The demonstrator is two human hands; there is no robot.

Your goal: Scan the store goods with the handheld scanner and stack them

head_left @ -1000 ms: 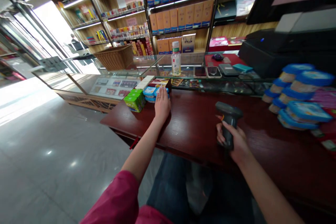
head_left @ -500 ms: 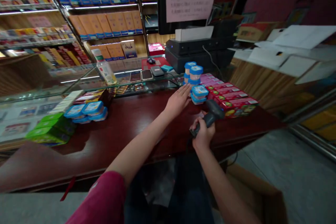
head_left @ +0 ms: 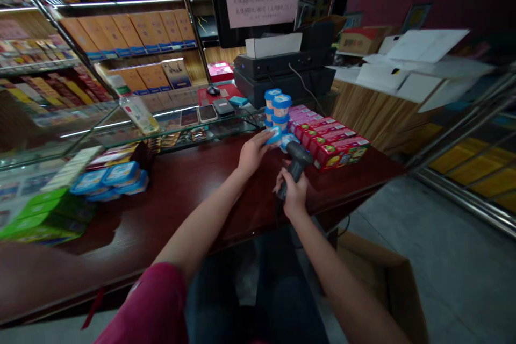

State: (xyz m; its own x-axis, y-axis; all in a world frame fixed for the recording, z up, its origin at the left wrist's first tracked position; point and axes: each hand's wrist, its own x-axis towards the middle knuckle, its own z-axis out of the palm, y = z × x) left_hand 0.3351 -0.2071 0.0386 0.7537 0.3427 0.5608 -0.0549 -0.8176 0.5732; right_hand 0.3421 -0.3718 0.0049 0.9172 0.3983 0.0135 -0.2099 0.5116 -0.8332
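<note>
My left hand [head_left: 252, 155] has its fingers closed on a small blue-lidded tub [head_left: 274, 135], tilted and lifted beside another blue-lidded tub [head_left: 288, 141] on the dark red counter [head_left: 193, 188]. In my right hand [head_left: 294, 191] is a dark barcode scanner [head_left: 299, 157], gripped by its handle with the head pointing up. Just behind my left hand, round blue-lidded cups [head_left: 281, 106] stand stacked. Red boxes [head_left: 334, 145] lie in a row to the right of the scanner.
At the left are more stacked blue-lidded tubs [head_left: 121, 173] and green boxes [head_left: 48, 215]. A bottle [head_left: 137, 110] and phones [head_left: 207, 113] stand on the glass case behind. The cash register [head_left: 282, 75] is at the back; an open cardboard box [head_left: 374, 274] sits on the floor.
My left hand has taken hold of the top tub and lifted it off the one beneath, toward the left. The view has turned right; the scanner stays in my right hand.
</note>
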